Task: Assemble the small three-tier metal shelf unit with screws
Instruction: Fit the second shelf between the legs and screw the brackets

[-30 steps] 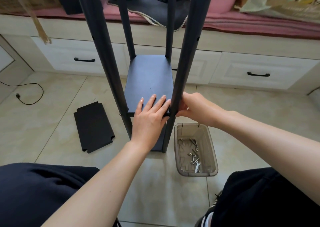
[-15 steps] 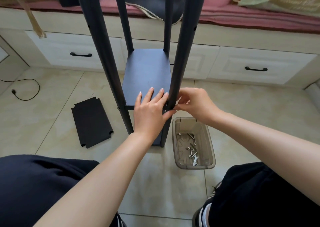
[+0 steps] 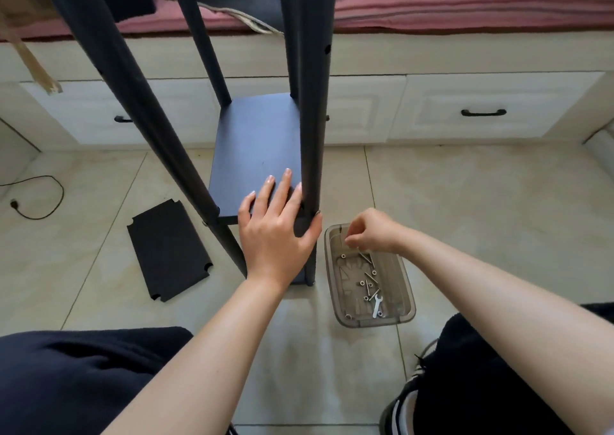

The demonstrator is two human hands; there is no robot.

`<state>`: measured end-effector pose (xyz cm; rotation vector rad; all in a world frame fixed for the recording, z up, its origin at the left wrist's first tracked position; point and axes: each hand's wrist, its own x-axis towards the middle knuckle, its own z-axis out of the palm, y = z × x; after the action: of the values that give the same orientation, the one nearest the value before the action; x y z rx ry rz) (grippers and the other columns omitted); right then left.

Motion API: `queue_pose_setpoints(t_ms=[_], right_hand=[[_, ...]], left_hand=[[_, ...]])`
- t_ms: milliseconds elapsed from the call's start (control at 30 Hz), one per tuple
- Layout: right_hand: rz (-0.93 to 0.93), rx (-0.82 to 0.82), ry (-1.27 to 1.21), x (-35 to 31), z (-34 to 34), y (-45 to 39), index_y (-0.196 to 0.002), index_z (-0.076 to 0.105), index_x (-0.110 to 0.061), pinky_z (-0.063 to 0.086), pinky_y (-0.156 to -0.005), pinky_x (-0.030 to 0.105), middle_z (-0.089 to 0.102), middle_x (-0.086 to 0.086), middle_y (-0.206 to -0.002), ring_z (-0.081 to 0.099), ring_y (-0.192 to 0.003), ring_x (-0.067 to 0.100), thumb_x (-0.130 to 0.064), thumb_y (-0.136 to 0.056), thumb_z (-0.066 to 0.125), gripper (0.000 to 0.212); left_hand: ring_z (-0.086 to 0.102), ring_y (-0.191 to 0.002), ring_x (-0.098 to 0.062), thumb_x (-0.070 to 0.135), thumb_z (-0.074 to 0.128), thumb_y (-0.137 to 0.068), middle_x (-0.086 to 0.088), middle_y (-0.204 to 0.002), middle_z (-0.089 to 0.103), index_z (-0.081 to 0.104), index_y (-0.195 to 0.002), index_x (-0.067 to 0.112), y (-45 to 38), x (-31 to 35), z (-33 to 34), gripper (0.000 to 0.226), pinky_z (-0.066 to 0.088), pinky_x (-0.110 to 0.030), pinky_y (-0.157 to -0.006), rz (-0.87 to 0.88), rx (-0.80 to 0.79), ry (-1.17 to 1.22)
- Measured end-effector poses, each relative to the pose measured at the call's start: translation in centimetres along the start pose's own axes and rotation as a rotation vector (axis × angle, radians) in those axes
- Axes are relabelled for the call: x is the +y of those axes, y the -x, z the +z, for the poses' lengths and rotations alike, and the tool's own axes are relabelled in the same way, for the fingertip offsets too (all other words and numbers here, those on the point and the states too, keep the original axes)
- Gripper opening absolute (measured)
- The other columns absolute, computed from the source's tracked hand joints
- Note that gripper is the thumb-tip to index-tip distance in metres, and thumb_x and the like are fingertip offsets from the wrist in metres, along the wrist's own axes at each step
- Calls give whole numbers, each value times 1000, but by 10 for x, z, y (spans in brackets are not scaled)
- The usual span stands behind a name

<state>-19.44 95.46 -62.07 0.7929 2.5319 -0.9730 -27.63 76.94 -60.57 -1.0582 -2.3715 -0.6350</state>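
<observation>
The black metal shelf unit (image 3: 255, 142) stands on the tiled floor with several upright posts and a shelf panel fitted between them. My left hand (image 3: 275, 232) rests flat on the near edge of that panel, thumb against the right front post (image 3: 310, 135). My right hand (image 3: 372, 232) hovers over the far end of the clear plastic tray (image 3: 410, 301), fingertips bunched downward; I see nothing between them. Several screws and nuts (image 3: 368, 285) and a small wrench (image 3: 377, 305) lie in the tray. A loose black shelf panel (image 3: 169, 252) lies flat on the floor to the left.
White drawers (image 3: 481, 109) under a pink-cushioned bench run along the back. A black cable (image 3: 40, 202) trails on the floor at far left. My dark-clothed knees fill the bottom corners, and a shoe (image 3: 402, 411) shows at the lower right.
My right hand has left the right front post and dropped to the tray. My left hand has stayed on the shelf panel, thumb now beside the post.
</observation>
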Motion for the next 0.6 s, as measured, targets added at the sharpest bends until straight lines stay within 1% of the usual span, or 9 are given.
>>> queue_pose_setpoints(t_ms=[33,67,133,200,267,333,433,500,600], right_hand=[[39,-25,29,10,12,-5,-98,74,-9,57,-78,30,73,5,-87,69,-80,18,-23,-91,69,16],[77,-40,45,21,21,-11,-97,75,-9,57,-80,31,74,6,-89,69,-79,18,-24,-90,70,17],[153,-44,13,40,36,-24,-93,76,-7,57,-80,29,76,8,-88,70,-75,18,-23,-90,70,18],[220,-22,-54,56,49,-39,-94,76,-5,57,-83,32,76,10,-90,72,-83,21,-24,-92,68,20],[259,21,-124,69,66,-53,-104,72,-4,54,-90,35,74,14,-103,69,-99,27,-25,-93,66,25],[285,59,-185,79,89,-62,-118,64,-5,50,-96,37,67,15,-119,62,-112,31,-25,-95,63,31],[302,44,-251,88,122,-74,-129,55,-6,47,-101,41,61,13,-129,57,-120,32,-23,-95,62,39],[312,41,-244,92,136,-84,-130,53,-8,46,-102,41,59,14,-132,55,-123,33,-23,-95,61,39],[306,97,-241,95,140,-98,-130,56,-9,47,-94,36,62,17,-128,57,-118,36,-20,-96,59,36]], left_hand=[[54,-134,-29,47,58,-93,-3,-140,62,72,-123,16,0,-1,2,46,34,-46,-109,1,13,0],[54,-134,-29,47,57,-93,-3,-138,63,73,-121,15,0,-1,3,45,34,-46,-109,2,25,4],[54,-133,-29,47,57,-94,-3,-134,66,74,-119,14,0,0,5,44,34,-46,-109,9,33,0],[53,-134,-29,46,57,-95,-3,-133,66,74,-118,14,0,-1,7,43,34,-47,-110,18,28,-8],[52,-135,-29,44,58,-96,-3,-133,66,74,-118,13,2,-4,8,42,33,-48,-111,25,32,0],[52,-136,-29,43,60,-96,-4,-132,67,74,-116,12,2,-5,9,40,33,-48,-110,34,47,4],[53,-134,-29,41,62,-96,-4,-131,68,76,-111,10,2,-5,11,37,35,-49,-107,41,59,-5],[54,-133,-29,41,63,-95,-3,-129,68,76,-109,10,3,-5,13,36,35,-49,-106,35,70,-13],[54,-132,-29,41,63,-95,-2,-128,69,76,-108,11,2,-4,14,35,36,-48,-106,38,83,5]])
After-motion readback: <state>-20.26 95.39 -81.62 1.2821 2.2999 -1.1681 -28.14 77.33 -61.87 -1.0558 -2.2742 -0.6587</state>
